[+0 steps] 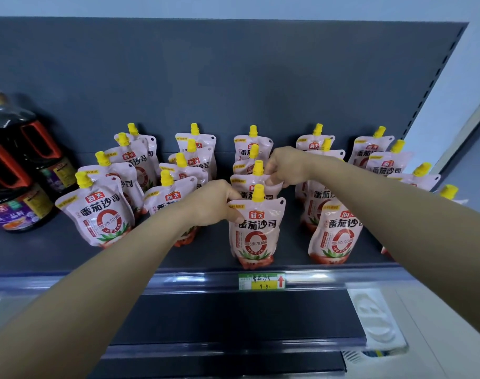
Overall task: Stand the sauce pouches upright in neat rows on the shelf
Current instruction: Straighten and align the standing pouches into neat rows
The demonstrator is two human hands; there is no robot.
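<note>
The left hand point(215, 202) pinches the front pouch point(256, 228); the right hand point(284, 166) pinches the pouch behind point(249, 184). Nudge both gently so the 2 caps line up.

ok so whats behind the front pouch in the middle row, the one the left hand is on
Three more pouches line up behind the front pouch. The right hand pinches the second pouch at its top. Only their yellow caps and upper parts show; their lower bodies are covered by the pouches in front.

One head view, close to the shelf point(206, 258)

It looks forward and down from above shelf height, straight at the back panel point(206, 77); both forearms reach in from the bottom edge; wide-angle lens bends the edges.
</note>
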